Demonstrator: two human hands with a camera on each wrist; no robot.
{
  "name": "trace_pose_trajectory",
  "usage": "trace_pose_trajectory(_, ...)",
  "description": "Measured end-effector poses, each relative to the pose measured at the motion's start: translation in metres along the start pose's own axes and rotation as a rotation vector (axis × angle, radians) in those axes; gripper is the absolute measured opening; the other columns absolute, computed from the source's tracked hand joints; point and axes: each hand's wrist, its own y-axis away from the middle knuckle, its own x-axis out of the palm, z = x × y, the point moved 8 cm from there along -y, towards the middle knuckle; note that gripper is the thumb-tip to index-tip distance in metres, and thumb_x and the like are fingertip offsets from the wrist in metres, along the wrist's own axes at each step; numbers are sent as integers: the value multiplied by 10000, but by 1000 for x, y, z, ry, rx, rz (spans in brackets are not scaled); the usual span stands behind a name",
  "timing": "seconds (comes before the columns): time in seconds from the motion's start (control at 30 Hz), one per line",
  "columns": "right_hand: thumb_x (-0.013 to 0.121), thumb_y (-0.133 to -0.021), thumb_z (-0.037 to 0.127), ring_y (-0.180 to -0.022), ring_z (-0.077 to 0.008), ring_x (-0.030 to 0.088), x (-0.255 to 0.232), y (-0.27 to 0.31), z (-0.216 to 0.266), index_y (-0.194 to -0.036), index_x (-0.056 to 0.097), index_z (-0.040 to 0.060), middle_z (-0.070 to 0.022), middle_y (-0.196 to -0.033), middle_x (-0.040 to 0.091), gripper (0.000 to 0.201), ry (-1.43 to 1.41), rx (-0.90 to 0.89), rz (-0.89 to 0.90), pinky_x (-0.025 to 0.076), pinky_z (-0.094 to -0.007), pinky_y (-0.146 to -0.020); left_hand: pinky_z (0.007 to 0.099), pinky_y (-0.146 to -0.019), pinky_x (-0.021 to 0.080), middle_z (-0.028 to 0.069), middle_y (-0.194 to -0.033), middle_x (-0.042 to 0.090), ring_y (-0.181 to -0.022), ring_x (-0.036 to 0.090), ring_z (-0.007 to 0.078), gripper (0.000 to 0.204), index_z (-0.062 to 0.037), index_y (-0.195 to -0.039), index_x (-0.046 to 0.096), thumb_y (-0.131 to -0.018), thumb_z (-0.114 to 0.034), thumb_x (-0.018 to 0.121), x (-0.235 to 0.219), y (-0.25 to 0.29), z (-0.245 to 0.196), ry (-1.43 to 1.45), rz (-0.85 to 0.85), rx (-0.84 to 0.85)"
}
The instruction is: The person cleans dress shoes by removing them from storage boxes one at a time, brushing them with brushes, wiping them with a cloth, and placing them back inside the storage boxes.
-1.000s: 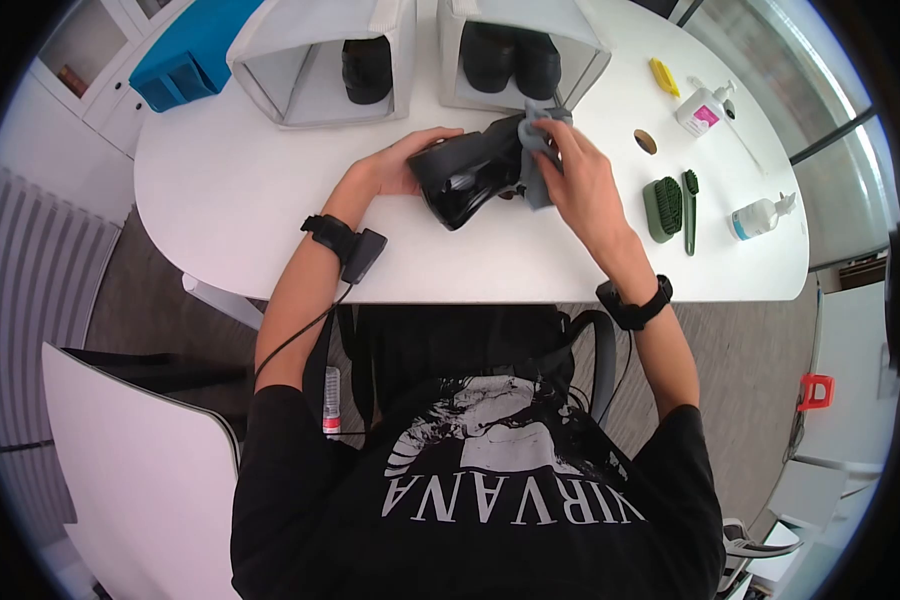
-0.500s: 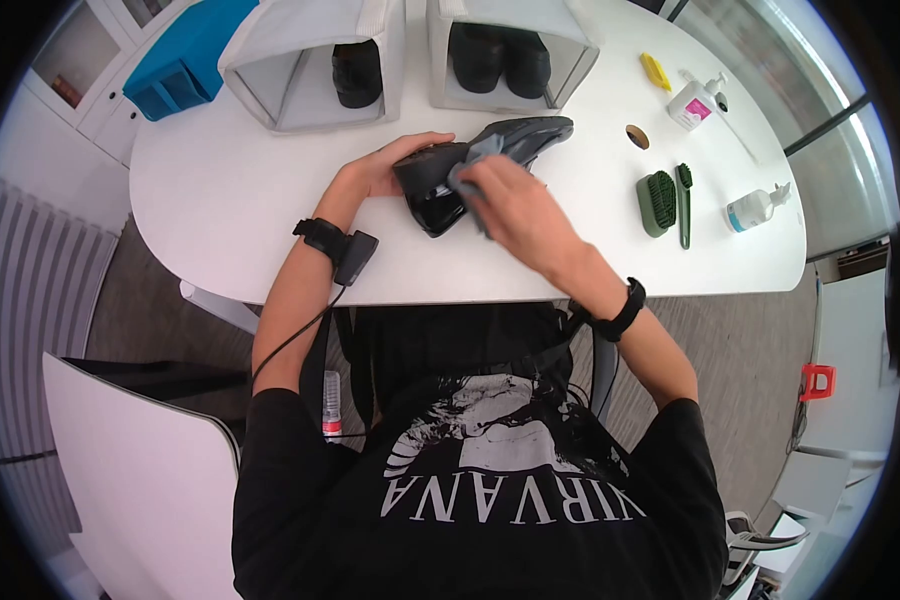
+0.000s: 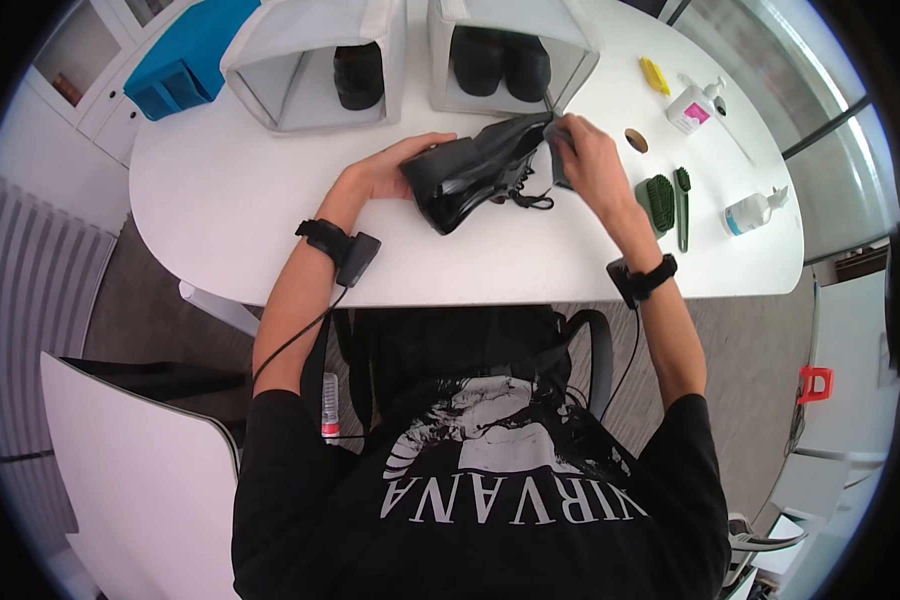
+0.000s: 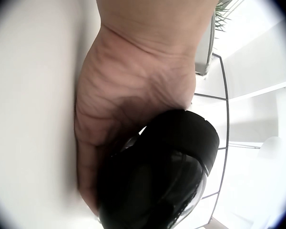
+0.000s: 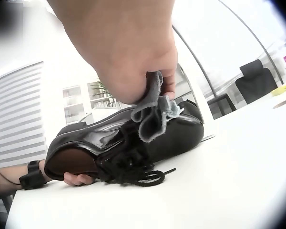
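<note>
A glossy black lace-up shoe [image 3: 460, 180] lies tipped on its side, its laces [image 5: 150, 180] trailing onto the table. My left hand [image 3: 382, 174] holds it at the heel; in the left wrist view the palm [image 4: 128, 90] faces the heel [image 4: 190, 138], and in the right wrist view fingertips [image 5: 78, 179] curl at the shoe's opening. By the toe, my right hand [image 3: 600, 170] pinches a bunched grey cloth [image 5: 155, 114], which overlaps the upper near the toe in the right wrist view.
Two open white fabric boxes [image 3: 395, 70] with black shoes [image 3: 358, 78] inside stand at the back. To the right are a green brush [image 3: 658, 205], a slim green brush [image 3: 683, 210], two pump bottles [image 3: 692, 108] and a yellow item [image 3: 654, 76]. A blue case [image 3: 185, 65] sits back left.
My right hand swept the cloth from the toe back to the shoe's middle, then out to the toe again, uncovering the laces. My left hand stays at the heel; the shoe has turned slightly.
</note>
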Motion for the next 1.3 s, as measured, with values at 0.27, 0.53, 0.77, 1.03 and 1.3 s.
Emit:
trace_pose_trajectory(0.27, 638, -872, -36, -992, -404, 625, 23, 27, 112, -1069, 567, -3, -188, -1006, 609, 212, -157, -253, 152, 538, -487, -849, 303, -802, 611, 28, -994, 782, -850, 739, 146, 410, -82, -1097, 757, -992, -473, 692, -4, 1, 1, 106, 28, 5)
trace_pose_trajectory(0.53, 661, -793, -44, -1034, -396, 617, 21, 11, 81, -1084, 579, 24, -169, -1056, 613, 310, -45, -341, -4, 559, -473, -840, 296, -783, 610, 28, -1061, 765, -889, 736, 136, 488, -83, -1214, 720, -995, -515, 660, -8, -1, 2, 39, 18, -4)
trace_pose_trajectory(0.77, 617, -932, -1, -924, -468, 662, 0, -21, 1, -1067, 596, -10, -223, -1007, 686, 138, -89, -29, -142, 545, -496, -796, 318, -882, 587, 22, -1154, 740, -1014, 714, 129, 565, -105, -1285, 688, -966, -571, 674, -4, -6, 5, 67, 121, -18)
trace_pose_trajectory(1.03, 627, -877, -32, -984, -402, 610, 24, 23, 96, -1057, 579, -3, -177, -973, 586, 189, -204, -247, 40, 526, -509, -833, 313, -916, 588, 55, -1175, 750, -1008, 728, 151, 489, -100, -1255, 705, -1012, -519, 633, -13, -14, 10, 121, 126, -19)
trace_pose_trajectory(1.3, 612, -917, -8, -955, -464, 658, 8, -18, -46, -1088, 586, -18, -248, -1014, 679, 174, -96, 26, -139, 524, -500, -814, 353, -1017, 573, 114, -1282, 735, -1115, 731, 196, 588, -45, -1356, 654, -1048, -535, 549, 16, 7, 0, 68, 289, -37)
